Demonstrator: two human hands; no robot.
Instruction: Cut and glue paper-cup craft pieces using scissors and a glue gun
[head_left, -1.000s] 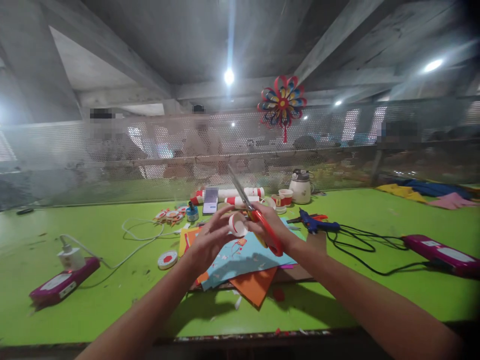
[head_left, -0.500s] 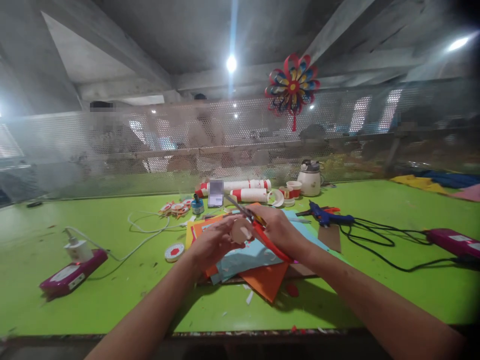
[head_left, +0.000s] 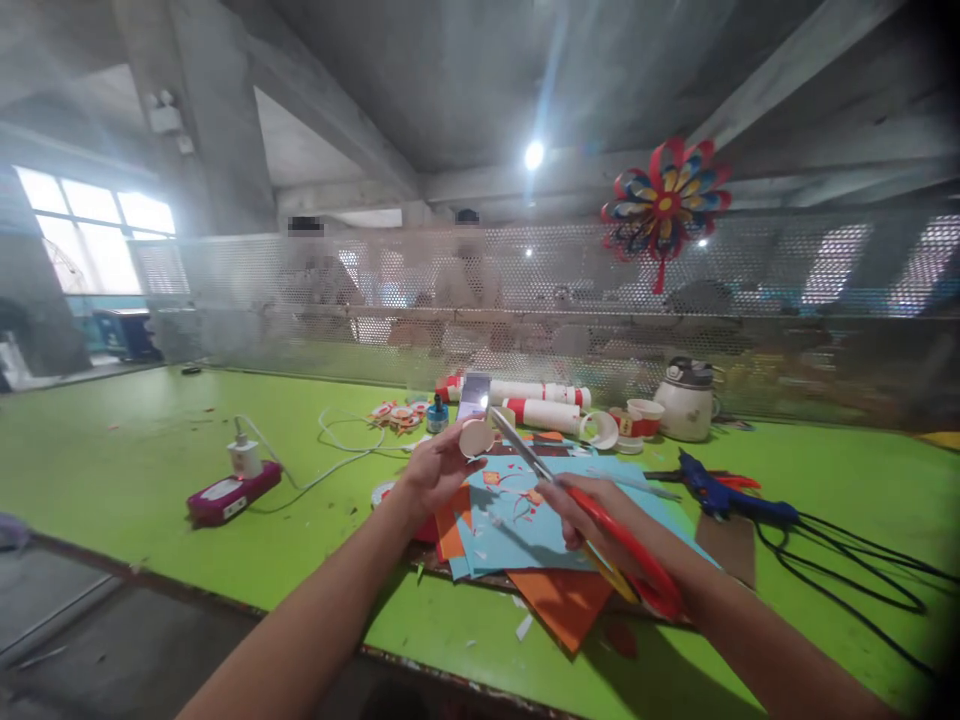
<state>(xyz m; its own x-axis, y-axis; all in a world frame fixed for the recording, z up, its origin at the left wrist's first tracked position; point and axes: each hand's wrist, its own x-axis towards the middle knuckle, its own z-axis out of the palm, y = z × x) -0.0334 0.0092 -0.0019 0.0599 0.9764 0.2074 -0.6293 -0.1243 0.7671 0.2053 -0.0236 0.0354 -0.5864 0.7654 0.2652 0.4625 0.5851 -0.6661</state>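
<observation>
My left hand (head_left: pixel 435 468) pinches a small round paper disc (head_left: pixel 475 438) at its fingertips, above the table. My right hand (head_left: pixel 592 515) grips red-handled scissors (head_left: pixel 600 520); their metal blades point up and left toward the disc, tips close to it. Under both hands lies a stack of coloured paper sheets (head_left: pixel 517 520), light blue on top, orange and red beneath, with small cut scraps on it.
On the green table (head_left: pixel 150 450): a magenta power strip (head_left: pixel 232 492) with a white charger and cable, a blue glue gun (head_left: pixel 731 495) with black cords, red-and-white rolls (head_left: pixel 540 405), paper cups, a phone (head_left: pixel 474 395), a white kettle (head_left: pixel 688 400). Behind the mesh screen sit other people. The table's near edge runs diagonally at lower left.
The view has swung left. My hands have drawn apart: the left still holds the disc, the right has pulled back to the right with the scissors.
</observation>
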